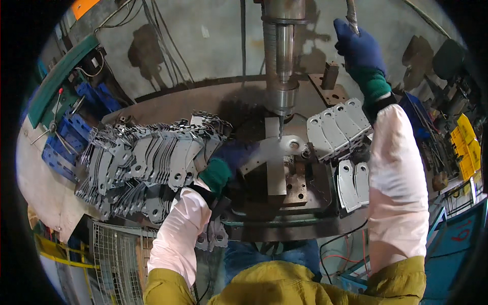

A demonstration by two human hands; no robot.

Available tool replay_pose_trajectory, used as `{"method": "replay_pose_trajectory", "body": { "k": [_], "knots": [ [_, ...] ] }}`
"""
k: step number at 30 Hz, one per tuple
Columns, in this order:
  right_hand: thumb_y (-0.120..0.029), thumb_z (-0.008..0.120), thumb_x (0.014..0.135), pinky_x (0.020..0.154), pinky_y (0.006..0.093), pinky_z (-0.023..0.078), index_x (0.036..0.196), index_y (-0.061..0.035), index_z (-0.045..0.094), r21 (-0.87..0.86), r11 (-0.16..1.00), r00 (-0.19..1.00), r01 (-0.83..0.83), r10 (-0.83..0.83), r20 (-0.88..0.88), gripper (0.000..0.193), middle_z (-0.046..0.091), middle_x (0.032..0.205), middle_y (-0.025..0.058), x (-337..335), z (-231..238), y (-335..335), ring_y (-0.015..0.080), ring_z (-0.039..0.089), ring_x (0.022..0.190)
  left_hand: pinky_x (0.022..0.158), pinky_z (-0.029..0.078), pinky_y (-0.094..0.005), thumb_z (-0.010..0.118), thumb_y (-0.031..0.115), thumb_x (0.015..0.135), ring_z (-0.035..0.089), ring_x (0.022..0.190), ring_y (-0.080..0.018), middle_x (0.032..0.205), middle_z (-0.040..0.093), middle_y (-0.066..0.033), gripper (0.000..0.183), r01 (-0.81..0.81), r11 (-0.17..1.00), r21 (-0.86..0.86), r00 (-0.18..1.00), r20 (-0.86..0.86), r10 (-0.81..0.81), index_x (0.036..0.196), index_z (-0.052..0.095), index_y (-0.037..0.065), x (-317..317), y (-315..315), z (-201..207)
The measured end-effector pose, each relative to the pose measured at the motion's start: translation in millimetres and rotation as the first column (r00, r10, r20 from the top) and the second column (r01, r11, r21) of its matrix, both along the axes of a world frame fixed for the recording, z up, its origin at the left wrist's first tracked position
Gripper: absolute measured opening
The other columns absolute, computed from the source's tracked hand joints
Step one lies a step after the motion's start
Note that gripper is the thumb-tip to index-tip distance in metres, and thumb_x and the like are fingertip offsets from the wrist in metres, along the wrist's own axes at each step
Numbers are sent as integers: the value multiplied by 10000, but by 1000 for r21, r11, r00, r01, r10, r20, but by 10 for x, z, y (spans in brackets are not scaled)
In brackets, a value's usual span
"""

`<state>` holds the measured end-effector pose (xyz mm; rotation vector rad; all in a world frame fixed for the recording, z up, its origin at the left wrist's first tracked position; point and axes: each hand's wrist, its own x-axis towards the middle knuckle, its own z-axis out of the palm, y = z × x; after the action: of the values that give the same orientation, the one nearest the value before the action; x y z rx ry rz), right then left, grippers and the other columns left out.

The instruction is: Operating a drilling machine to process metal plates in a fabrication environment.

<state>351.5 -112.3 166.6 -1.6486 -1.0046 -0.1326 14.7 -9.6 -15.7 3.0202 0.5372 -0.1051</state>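
Observation:
My right hand (362, 50), in a blue glove with a green cuff, is raised at the upper right and closed round a drill press feed lever (352, 14). My left hand (238, 154), gloved the same way, lies in shadow and grips the near-left part of a flat grey metal plate (258, 156). That plate rests across a steel fixture block (277, 180), its rounded end with a hole to the right. The drill bit (280, 127) hangs from the drill press spindle (282, 96) right at the plate; whether it touches I cannot tell.
Piled metal plates (157, 155) crowd the table left of my left hand. Neat rows of plates (338, 127) stand right of the fixture, with a smaller stack (353, 185) nearer. Blue bins (66, 142) are at far left, a yellow bin (465, 145) at far right.

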Motion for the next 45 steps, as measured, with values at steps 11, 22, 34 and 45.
{"method": "replay_pose_trajectory", "body": {
  "k": [11,22,34,45],
  "knots": [
    [-625,723,850,645,318,507,987,-4,686,18,997,990,-75,77,-117,638,671,768,83,-190,44,-230,167,651,680,871,551,-397,591,281,946,703,972,-335,1088,738,-144,281,25,948,-318,748,635,194,1108,759,125,-39,436,-499],
    [-638,645,883,682,319,517,983,-23,691,-37,998,999,43,-41,33,624,706,790,68,-205,58,-132,152,672,728,1023,461,-327,514,249,1018,659,1100,-205,1192,723,-70,329,-263,526,-809,745,176,644,1212,736,103,100,565,-481],
    [-581,611,931,664,328,534,1056,-51,705,71,995,984,64,-75,165,553,731,826,74,23,-52,17,148,685,753,981,519,-370,559,168,983,673,1130,-290,1234,704,-126,326,-239,575,-782,812,163,560,1271,695,99,83,245,29],
    [-453,653,959,637,368,562,1142,-67,676,2,998,620,55,-35,784,428,753,951,92,219,-95,-56,200,715,769,816,531,-326,651,315,986,686,890,-182,1023,741,-95,303,141,924,-355,714,683,153,1129,744,64,-12,576,-528]
  ]
}}
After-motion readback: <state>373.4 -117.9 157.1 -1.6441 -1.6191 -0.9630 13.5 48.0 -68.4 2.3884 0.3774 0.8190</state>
